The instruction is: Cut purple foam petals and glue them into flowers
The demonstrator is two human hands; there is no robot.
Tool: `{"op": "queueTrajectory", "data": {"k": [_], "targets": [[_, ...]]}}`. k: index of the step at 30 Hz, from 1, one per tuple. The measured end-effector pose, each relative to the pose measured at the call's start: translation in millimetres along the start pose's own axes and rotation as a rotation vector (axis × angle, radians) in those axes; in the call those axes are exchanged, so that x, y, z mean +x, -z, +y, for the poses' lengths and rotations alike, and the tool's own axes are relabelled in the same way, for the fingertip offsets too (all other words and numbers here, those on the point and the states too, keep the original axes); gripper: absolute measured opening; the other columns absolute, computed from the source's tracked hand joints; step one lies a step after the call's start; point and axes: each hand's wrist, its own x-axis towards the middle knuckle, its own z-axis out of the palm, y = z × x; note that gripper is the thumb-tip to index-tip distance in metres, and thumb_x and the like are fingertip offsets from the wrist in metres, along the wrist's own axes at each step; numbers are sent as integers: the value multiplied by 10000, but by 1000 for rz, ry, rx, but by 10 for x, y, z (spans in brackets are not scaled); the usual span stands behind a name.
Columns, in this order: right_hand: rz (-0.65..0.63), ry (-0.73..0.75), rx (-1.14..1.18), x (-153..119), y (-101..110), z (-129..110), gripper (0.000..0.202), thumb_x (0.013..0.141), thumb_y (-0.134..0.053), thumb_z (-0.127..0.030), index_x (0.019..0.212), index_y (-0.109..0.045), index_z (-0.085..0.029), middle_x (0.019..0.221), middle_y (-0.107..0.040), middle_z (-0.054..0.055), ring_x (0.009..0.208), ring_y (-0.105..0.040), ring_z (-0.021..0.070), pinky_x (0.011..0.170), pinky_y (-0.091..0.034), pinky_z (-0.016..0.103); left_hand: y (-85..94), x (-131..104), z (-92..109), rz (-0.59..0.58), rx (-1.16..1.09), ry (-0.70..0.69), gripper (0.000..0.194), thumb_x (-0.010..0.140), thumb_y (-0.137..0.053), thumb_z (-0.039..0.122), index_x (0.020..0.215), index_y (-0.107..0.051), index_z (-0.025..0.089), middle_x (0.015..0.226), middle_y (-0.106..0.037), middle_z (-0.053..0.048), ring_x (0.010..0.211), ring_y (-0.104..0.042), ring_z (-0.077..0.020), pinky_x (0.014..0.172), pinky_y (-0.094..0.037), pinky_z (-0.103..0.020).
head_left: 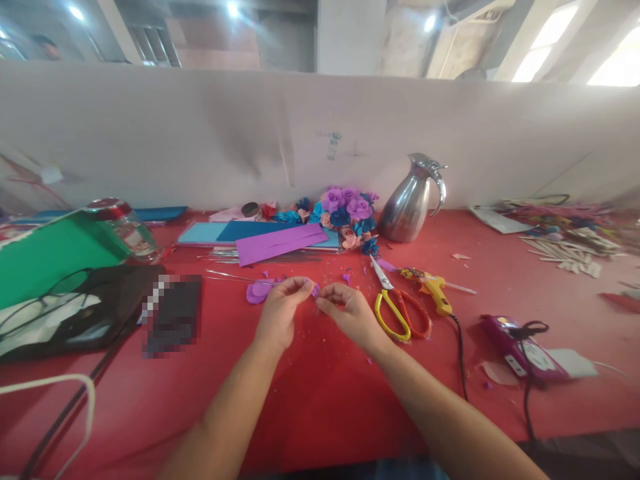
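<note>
In the head view, the purple piece (pixel 315 289) is a small, crinkled bit, apparently paper, with much of it hidden by the fingertips; its full shape is too small to tell. It sits between the two hands, above the red table (pixel 320 413). The left hand (pixel 284 308) pinches it between thumb and forefinger at its left edge. The right hand (pixel 349 312) has its thumb and forefinger close together at the piece's right side, touching or almost touching it; whether they grip it cannot be told.

A thin wire (pixel 235 276) runs leftward from behind the left hand, beside flat purple cutouts (pixel 257 292) on the table. Beyond the hands lie a purple strip (pixel 280 245) and a bunch of paper flowers (pixel 345 212). Scissors (pixel 387 293) with one yellow and one red handle lie just right of the right hand, near a yellow glue gun (pixel 437 293).
</note>
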Motion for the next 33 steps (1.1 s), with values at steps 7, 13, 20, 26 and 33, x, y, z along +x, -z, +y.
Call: {"op": "queueTrajectory", "data": {"k": [7, 13, 20, 26, 33], "targets": [[5, 7, -62, -12, 22, -20, 181, 815, -537, -306, 687, -582, -186, 641, -654, 11, 617, -578, 136, 646, -419, 267, 0, 8, -24, -16, 37, -24, 212, 581, -795, 344, 663, -703, 172, 679, -630, -7, 672, -512, -119, 679, -396, -243], [-20, -55, 62, 2, 10, -4, 188, 803, -552, -347, 707, -584, -189, 622, -641, 2, 601, -555, 130, 635, -424, 261, 18, 13, -7, -52, 24, -14, 218, 628, -768, 364, 713, -721, 168, 709, -646, -28, 691, -527, -129, 681, -407, -247], [-121, -173, 280, -11, 14, -79, 225, 749, -623, -391, 673, -578, -184, 582, -595, -11, 577, -514, 122, 663, -404, 279, 6, -1, 4, -57, 3, -24, 158, 587, -786, 291, 657, -705, 174, 687, -643, -12, 656, -526, -120, 680, -415, -257], [-68, -163, 301, -16, -2, -95, 256, 716, -668, -418, 774, -583, -183, 607, -627, -3, 582, -541, 127, 650, -415, 278, -9, 0, 49, -13, -39, -3, 169, 530, -812, 266, 614, -695, 177, 662, -647, 2, 655, -533, -111, 684, -412, -248], [-46, -63, 129, -20, 0, -71, 235, 791, -590, -400, 688, -568, -190, 614, -634, 5, 594, -546, 130, 642, -425, 278, -1, -1, 52, -37, -28, 13, 148, 536, -800, 250, 611, -701, 168, 620, -636, 4, 640, -531, -114, 681, -408, -253]]}}
